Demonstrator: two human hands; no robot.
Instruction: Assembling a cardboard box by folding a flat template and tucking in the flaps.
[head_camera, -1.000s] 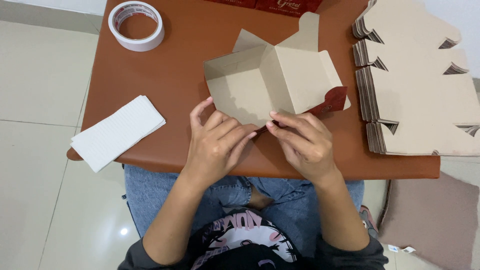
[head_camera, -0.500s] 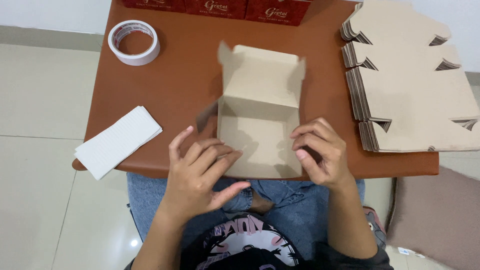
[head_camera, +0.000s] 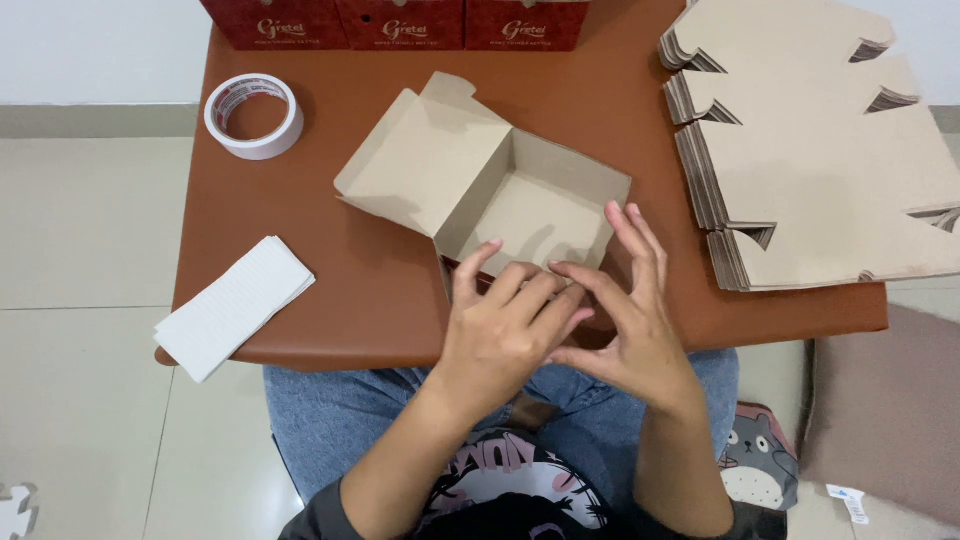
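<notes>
Bright, even indoor light, seemingly from above. Soft, short shadows under the box (head_camera: 487, 185) flap and beneath both hands on the table (head_camera: 300, 200). Mild sheen on the brown tabletop, no hard glare. Frame is sharp overall; fingertips (head_camera: 560, 275) slightly soft. Slight wide-angle bend at the edges, floor lines curve a bit.
</notes>
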